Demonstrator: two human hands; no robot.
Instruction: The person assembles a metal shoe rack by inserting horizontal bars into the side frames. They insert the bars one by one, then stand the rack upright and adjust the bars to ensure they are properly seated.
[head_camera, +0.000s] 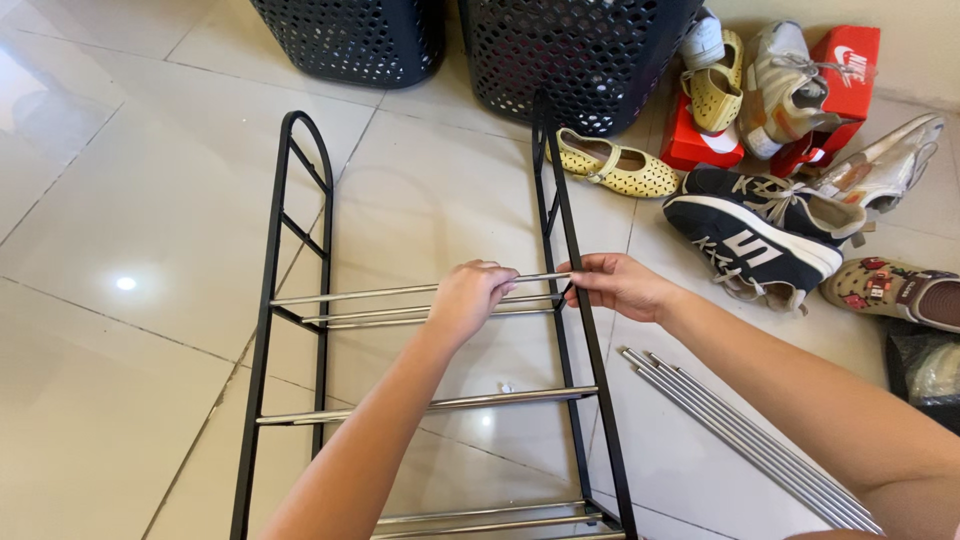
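Note:
A black metal rack frame lies on the tiled floor, with a left side piece (275, 250) and a right side piece (575, 300). Silver rods span between them. My left hand (468, 298) is closed around the topmost silver rod (350, 295) near its right end. My right hand (615, 283) pinches that rod's end where it meets the right side piece. Lower rods (430, 404) sit fixed across the frame.
Several loose silver rods (740, 440) lie on the floor at right. Two black perforated baskets (350, 40) (580, 60) stand at the back. Shoes (760, 235), yellow flats (615, 165) and red shoe boxes (850, 60) crowd the back right.

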